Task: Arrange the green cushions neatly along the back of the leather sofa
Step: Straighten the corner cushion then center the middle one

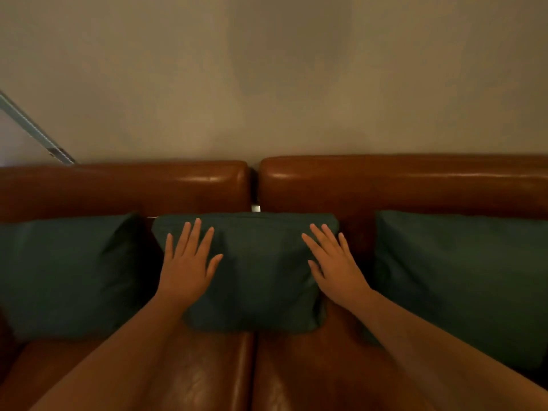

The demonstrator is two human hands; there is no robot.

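Three dark green cushions lean against the backrest of a brown leather sofa [385, 185]. The middle cushion [261, 268] stands upright over the gap between the two back sections. My left hand [188, 262] lies flat on its left side with fingers straight and spread. My right hand [335, 262] lies flat on its right side, fingers straight too. The left cushion [65, 271] and the right cushion [462, 277] stand apart from the middle one, untouched by either hand.
A plain beige wall [267, 84] rises right behind the sofa. A grey metal bar [32, 129] slants down at the far left. The leather seat [207, 372] shows in front of the cushions, under my forearms.
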